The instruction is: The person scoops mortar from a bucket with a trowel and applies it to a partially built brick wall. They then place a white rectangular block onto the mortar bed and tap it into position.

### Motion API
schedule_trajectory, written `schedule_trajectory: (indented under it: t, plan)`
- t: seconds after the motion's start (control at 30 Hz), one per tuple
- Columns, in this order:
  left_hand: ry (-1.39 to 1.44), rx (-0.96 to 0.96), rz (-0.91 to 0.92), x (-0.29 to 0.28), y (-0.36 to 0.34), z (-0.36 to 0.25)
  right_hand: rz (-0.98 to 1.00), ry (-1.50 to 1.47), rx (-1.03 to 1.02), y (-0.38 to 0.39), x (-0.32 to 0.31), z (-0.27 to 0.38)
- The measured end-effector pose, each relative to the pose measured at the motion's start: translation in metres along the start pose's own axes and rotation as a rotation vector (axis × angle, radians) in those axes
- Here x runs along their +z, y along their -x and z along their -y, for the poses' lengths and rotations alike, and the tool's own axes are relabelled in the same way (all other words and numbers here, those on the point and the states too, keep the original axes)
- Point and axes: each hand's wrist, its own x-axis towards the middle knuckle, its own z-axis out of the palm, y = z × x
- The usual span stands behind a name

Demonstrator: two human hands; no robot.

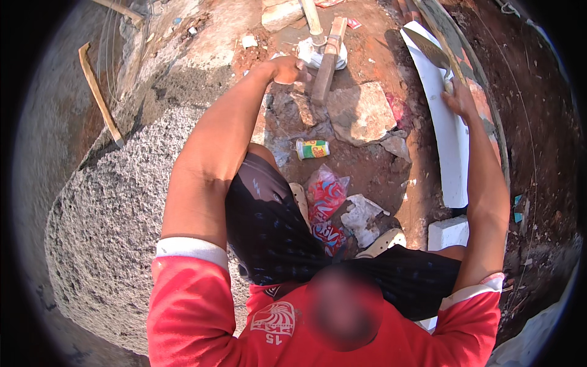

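Note:
My right hand [460,99] is closed round the handle of a trowel [430,50]. The metal blade lies over the upper end of a long white lightweight block [445,131], and that hand is at the block's right edge. Out ahead on the left, my left hand [287,70] has its fingers curled in. Whatever they may hold is hidden. Just right of it a squared wooden stake [329,61] leans beside a round pole [313,21], with a crumpled white bag [312,55] about the pole's foot.
Grey mortar or sand [122,202] is heaped at my left, a wooden stick [98,92] above it. Between my legs lie a can [312,149], red plastic wrappers [326,192] and white crumpled scrap [362,219]. A flat stone [362,113] lies ahead; a mortared edge [455,37] runs along the right.

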Motion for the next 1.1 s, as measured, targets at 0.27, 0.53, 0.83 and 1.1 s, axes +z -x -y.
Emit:
schedule_trajectory:
  t: [0.27,0.53,0.83,1.1]
  plan:
    - [0.043,0.010,0.102,0.001,-0.003,0.001,0.005,-0.006,-0.012,-0.003,0.002,-0.004]
    - [0.051,0.011,0.091,0.005,-0.012,0.009,0.027,-0.031,0.021,-0.004,0.005,-0.008]
    - [0.062,0.041,0.110,0.005,-0.014,0.006,0.093,0.004,0.072,-0.007,-0.002,0.001]
    - [0.056,0.026,0.098,0.007,-0.013,0.010,0.104,-0.092,0.119,-0.005,-0.005,0.005]
